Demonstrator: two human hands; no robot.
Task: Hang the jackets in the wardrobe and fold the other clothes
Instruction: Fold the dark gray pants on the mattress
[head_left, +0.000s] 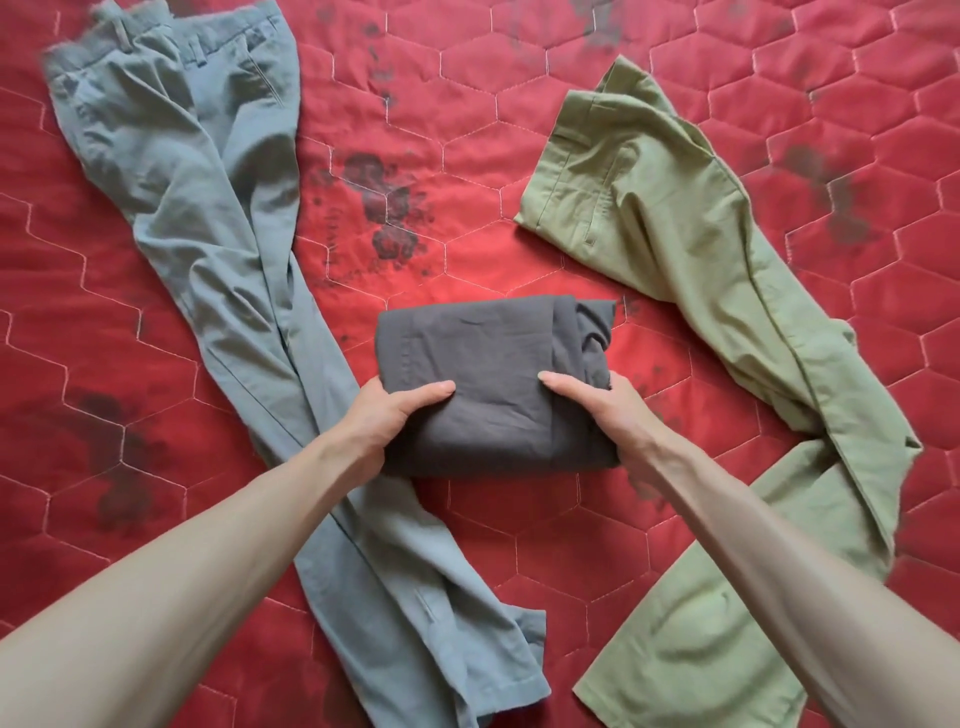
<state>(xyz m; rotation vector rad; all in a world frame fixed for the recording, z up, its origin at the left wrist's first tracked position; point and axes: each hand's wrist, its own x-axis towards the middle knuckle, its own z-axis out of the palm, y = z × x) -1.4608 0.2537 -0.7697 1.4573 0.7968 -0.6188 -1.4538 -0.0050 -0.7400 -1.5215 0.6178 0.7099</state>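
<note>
Squarely between both grips, folded dark trousers (478, 384), left hand (387, 415), right hand (605, 410)

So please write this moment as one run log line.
left hand: grips folded dark garment | right hand: grips it | grey trousers, green trousers: unfolded

The quilt (467, 171) is red, stitched with pale lines in a hexagon pattern and blotched with dark grey patches. The trousers at nine o'clock (208, 270) are a plain grey-blue. The trousers at three o'clock (691, 291) are a plain olive green. The folded garment at centre (478, 364) is a plain dark charcoal grey.
</note>
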